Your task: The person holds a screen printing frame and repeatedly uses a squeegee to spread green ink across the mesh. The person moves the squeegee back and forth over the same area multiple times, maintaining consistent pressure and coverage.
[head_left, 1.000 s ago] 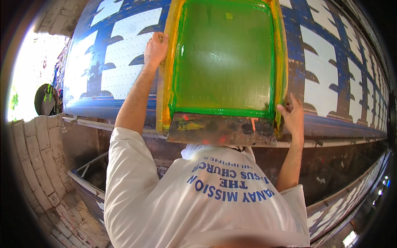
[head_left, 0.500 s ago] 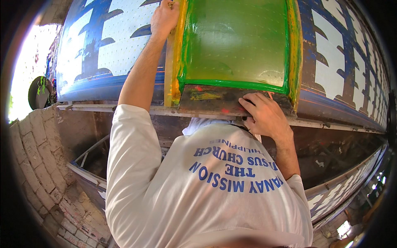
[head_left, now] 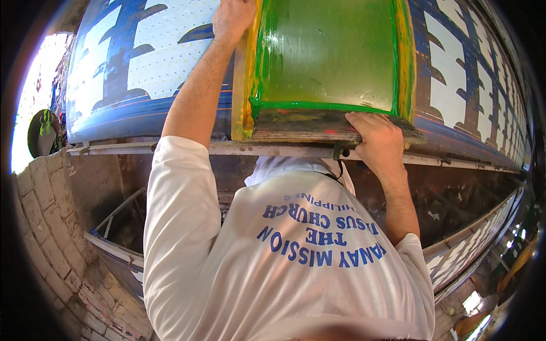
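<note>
Across the top of the frame runs a long printing table covered with white fabric printed in blue shapes (head_left: 136, 68). On it, upper centre, lies a wooden-framed printing screen with green mesh and yellow-stained edges (head_left: 327, 54). Below, a white T-shirt with blue lettering (head_left: 284, 261) fills the lower centre. The right hand (head_left: 380, 139) curls closed over the screen's near wooden edge, centre right. The left hand (head_left: 232, 18) grips the screen's left side, top centre.

I see a long printing table (head_left: 170, 149) carrying blue-and-white patterned cloth (head_left: 142, 68), with a green-meshed screen frame (head_left: 327, 68) apparently lying flat at twelve o'clock.
</note>
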